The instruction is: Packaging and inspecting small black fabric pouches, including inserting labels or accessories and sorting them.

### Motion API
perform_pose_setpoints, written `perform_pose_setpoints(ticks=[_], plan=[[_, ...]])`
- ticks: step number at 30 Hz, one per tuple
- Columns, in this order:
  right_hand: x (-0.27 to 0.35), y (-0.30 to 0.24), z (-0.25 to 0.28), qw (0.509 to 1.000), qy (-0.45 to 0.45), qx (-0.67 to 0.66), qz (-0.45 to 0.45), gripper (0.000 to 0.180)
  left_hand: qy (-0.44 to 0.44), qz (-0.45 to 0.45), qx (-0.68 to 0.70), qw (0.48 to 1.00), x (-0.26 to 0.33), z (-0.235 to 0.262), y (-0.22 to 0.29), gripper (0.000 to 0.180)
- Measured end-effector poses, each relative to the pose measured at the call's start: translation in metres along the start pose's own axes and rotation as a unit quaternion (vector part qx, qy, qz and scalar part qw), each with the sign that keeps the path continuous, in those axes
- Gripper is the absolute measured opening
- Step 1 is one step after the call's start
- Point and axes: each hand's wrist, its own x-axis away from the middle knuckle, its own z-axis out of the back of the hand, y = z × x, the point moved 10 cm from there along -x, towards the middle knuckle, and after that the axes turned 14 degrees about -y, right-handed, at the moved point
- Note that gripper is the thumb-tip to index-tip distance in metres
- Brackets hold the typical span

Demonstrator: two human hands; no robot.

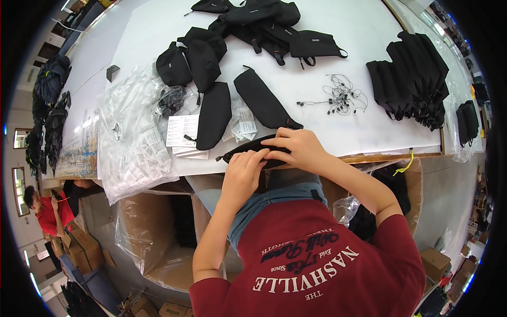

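Observation:
At the table's near edge, my left hand and my right hand are both closed on a slim black fabric pouch. The fingers meet close together along its upper side and hide part of it. Just beyond lies a second black pouch, slanting toward my right hand. Another black pouch rests left of it, over white printed cards. Small white printed labels are scattered between these two pouches.
A clear plastic bag of labels hangs over the near edge at left. Black pouches pile up at the back. Black strings lie tangled right of centre, beside a pouch stack. A cardboard box stands below; a person in red is far left.

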Motion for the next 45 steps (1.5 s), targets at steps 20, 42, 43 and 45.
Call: perform_pose_setpoints(ticks=[20, 42, 43, 45], plan=[[0.017, 0.001, -0.003, 0.988, -0.113, 0.08, 0.073, 0.017, -0.141, 0.04, -0.113, 0.983, -0.079, -0.008, -0.078, 0.019], [0.018, -0.006, -0.005, 0.985, -0.092, 0.123, 0.073, 0.014, 0.049, 0.068, 0.036, 0.996, -0.012, 0.031, -0.029, 0.009], [0.018, -0.007, -0.004, 0.986, -0.09, 0.118, 0.076, 0.013, 0.052, 0.104, 0.093, 0.989, -0.014, 0.031, -0.046, 0.011], [0.02, -0.008, -0.003, 0.985, -0.098, 0.124, 0.073, 0.013, 0.026, 0.156, 0.137, 0.978, -0.024, 0.027, -0.07, 0.022]])
